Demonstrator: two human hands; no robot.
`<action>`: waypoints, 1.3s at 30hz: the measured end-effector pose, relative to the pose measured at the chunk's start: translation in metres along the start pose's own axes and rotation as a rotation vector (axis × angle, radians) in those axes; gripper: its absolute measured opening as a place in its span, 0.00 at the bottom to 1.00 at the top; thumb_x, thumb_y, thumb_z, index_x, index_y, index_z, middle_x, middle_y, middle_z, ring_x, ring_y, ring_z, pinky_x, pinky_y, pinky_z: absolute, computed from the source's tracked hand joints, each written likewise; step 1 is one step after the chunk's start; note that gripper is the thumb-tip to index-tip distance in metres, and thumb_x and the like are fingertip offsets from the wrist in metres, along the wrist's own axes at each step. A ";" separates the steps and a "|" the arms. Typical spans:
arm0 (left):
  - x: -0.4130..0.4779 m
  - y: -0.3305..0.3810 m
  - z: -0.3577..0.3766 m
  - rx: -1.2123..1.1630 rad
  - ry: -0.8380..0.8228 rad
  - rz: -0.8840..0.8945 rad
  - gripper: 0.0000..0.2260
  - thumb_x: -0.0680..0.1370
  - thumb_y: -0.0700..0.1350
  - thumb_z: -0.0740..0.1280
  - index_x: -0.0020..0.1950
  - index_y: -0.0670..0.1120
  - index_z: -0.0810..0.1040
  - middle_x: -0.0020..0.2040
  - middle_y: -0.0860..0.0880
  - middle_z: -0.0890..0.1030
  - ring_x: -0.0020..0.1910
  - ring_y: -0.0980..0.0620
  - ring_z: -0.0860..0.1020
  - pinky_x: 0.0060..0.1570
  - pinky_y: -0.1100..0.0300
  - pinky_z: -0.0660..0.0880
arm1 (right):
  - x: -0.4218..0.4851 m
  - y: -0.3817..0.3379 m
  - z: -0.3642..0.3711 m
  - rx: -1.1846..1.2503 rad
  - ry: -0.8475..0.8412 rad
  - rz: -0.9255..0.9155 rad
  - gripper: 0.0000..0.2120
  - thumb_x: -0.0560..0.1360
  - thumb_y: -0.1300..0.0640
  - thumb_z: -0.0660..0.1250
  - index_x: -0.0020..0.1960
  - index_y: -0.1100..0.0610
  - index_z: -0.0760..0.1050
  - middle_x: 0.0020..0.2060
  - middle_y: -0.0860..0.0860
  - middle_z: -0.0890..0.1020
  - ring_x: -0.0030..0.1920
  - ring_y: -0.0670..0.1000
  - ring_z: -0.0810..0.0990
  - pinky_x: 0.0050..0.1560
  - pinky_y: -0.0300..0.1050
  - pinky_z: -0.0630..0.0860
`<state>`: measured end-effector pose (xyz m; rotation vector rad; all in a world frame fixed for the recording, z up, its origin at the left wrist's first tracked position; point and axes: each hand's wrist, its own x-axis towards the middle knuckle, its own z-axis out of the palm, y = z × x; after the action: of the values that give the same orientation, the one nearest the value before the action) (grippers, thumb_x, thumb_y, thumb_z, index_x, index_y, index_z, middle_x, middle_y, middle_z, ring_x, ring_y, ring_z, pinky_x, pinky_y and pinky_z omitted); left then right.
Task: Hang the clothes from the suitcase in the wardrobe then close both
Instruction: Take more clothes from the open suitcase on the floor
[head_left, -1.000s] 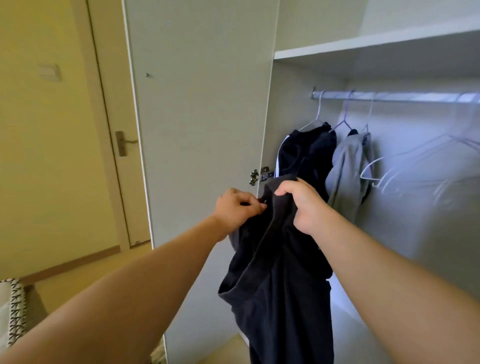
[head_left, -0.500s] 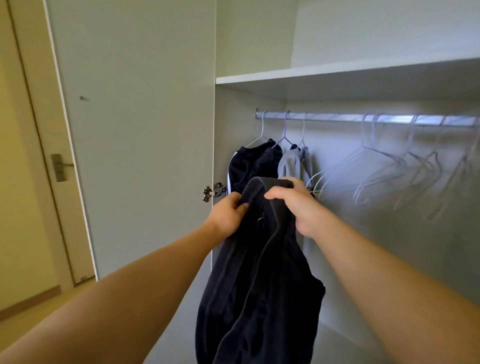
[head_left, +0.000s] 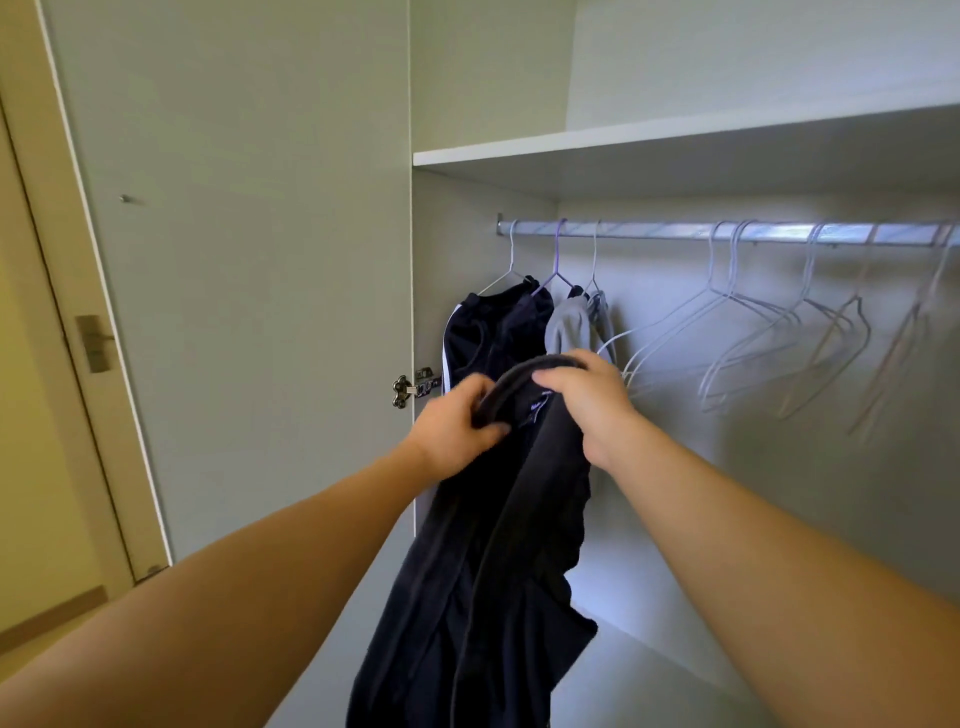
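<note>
I have both hands on a dark garment (head_left: 498, 571), held up in front of the open wardrobe (head_left: 675, 140).

My left hand (head_left: 457, 423) pinches the garment's thick top edge from the left, fingers curled onto the cloth, and my right hand (head_left: 587, 400) grips the same edge from above, just beside the left. The edge arches between the two hands, and the rest of the cloth hangs straight down under them, between my forearms, out past the bottom of the view. Behind my hands, on the rail (head_left: 727, 231), a dark piece with a white stripe (head_left: 493, 332) and a grey piece (head_left: 571, 325) hang at the left end, with a row of empty hangers (head_left: 753, 332) to their right. The wardrobe door (head_left: 260, 260) stands open on my left, its hinge (head_left: 410, 388) just left of my left hand.
</note>
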<state>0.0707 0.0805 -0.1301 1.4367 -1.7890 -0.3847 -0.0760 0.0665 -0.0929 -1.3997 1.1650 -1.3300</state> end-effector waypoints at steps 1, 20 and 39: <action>-0.003 -0.009 0.001 -0.001 -0.098 -0.089 0.12 0.76 0.44 0.68 0.58 0.47 0.74 0.50 0.49 0.80 0.49 0.50 0.77 0.53 0.62 0.73 | 0.001 -0.004 -0.002 0.050 0.015 0.004 0.10 0.73 0.65 0.67 0.37 0.53 0.73 0.35 0.52 0.77 0.39 0.53 0.75 0.41 0.42 0.70; 0.021 0.053 -0.010 0.028 0.137 0.227 0.04 0.74 0.40 0.68 0.46 0.48 0.79 0.45 0.52 0.81 0.46 0.53 0.78 0.46 0.65 0.71 | -0.017 -0.006 -0.017 -0.319 -0.264 0.113 0.16 0.72 0.67 0.65 0.56 0.53 0.73 0.38 0.50 0.77 0.34 0.46 0.73 0.20 0.32 0.65; -0.011 -0.007 -0.031 -0.404 0.032 -0.574 0.13 0.78 0.40 0.63 0.61 0.37 0.75 0.54 0.37 0.80 0.50 0.39 0.80 0.55 0.47 0.77 | -0.016 -0.042 -0.024 0.154 0.099 -0.053 0.11 0.73 0.67 0.66 0.49 0.53 0.71 0.47 0.53 0.78 0.42 0.52 0.79 0.40 0.45 0.76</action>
<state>0.0984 0.0958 -0.1192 1.6170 -1.1530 -0.9502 -0.0976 0.0911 -0.0538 -1.2743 1.0714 -1.5083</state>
